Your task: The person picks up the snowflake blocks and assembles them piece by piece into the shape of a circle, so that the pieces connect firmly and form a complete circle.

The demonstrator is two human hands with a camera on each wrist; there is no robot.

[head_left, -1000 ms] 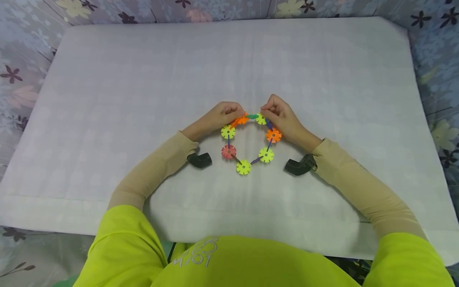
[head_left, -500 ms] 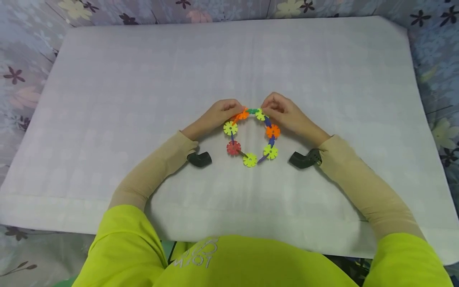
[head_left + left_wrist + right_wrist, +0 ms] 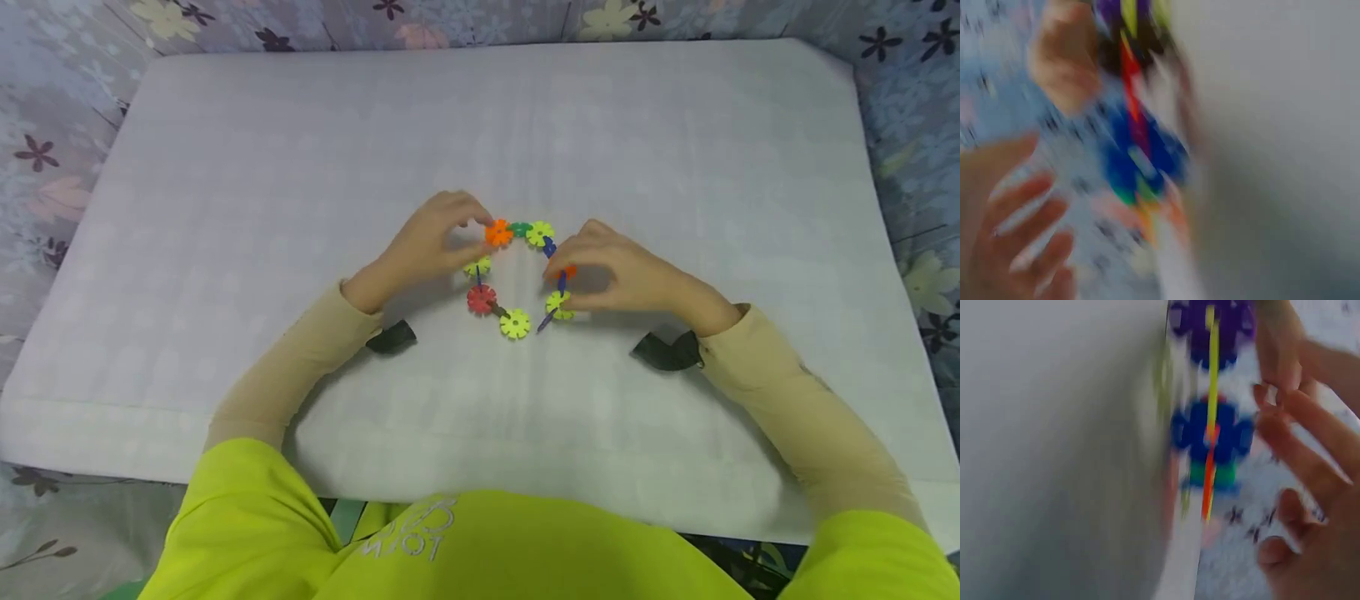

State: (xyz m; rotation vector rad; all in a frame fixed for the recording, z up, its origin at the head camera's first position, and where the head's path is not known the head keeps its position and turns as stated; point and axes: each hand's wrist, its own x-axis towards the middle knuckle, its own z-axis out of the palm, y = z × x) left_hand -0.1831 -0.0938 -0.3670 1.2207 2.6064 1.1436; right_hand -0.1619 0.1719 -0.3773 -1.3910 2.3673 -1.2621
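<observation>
Notched plastic discs, linked edge to edge, form a ring on the table; its orange disc (image 3: 498,232), green disc (image 3: 519,229) and yellow-green disc (image 3: 539,233) make up the far side. My left hand (image 3: 431,237) is beside the orange disc, thumb and fingers spread apart. On the other side, my right hand (image 3: 626,267) has its fingers apart over the ring's right edge, partly covering another orange disc (image 3: 570,272). At the near side, a narrow gap shows between a purple disc (image 3: 547,320) and a yellow-green disc (image 3: 515,323). Blurred blue disc (image 3: 1213,432) faces appear in the right wrist view.
A pale cloth covers the table (image 3: 300,167). Black wrist-worn pieces (image 3: 667,351) hang by both sleeves, close to the tabletop. Flowered fabric (image 3: 495,21) surrounds the table's far edge and sides.
Both hands have loosened from the ring's far side. My left hand has drawn slightly left with fingers spreading; my right hand has come nearer along the right edge. The ring has shifted slightly left.
</observation>
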